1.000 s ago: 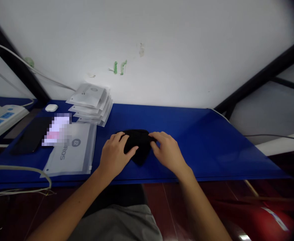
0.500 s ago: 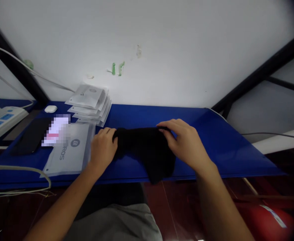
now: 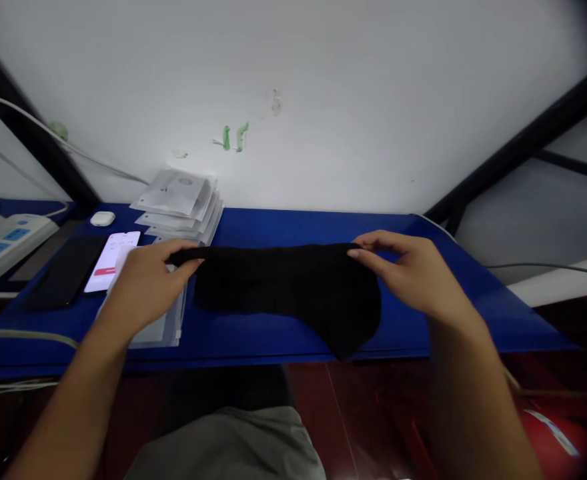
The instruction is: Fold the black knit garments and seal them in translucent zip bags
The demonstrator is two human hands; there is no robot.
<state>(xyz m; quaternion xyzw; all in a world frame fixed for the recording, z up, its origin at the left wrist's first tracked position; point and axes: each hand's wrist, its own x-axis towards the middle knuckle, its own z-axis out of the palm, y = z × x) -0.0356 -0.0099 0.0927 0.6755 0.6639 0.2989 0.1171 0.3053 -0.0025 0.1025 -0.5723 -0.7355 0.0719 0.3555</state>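
A black sock [image 3: 288, 283] is stretched sideways between my hands, above the front part of the blue tabletop [image 3: 253, 343]. My left hand [image 3: 148, 283] pinches one end between thumb and fingers. The upper edge near the other end is pinched by my right hand [image 3: 408, 270]. One end of the cloth droops toward the table's front edge. Beneath my left hand lies a frosted zip bag [image 3: 173, 327], partly covered by the hand and wrist.
Several frosted bags [image 3: 173, 193] are piled against the white wall [image 3: 323, 133]. To the left are a lit phone [image 3: 111, 260], a dark phone [image 3: 66, 273], a white earbud case [image 3: 103, 219] and a power strip [image 3: 11, 240]. A red stool [image 3: 558, 433] stands below right.
Both hands have moved apart, my left hand leftward over the bag and my right hand rightward. The sock now spans wider and hangs flatter between them.
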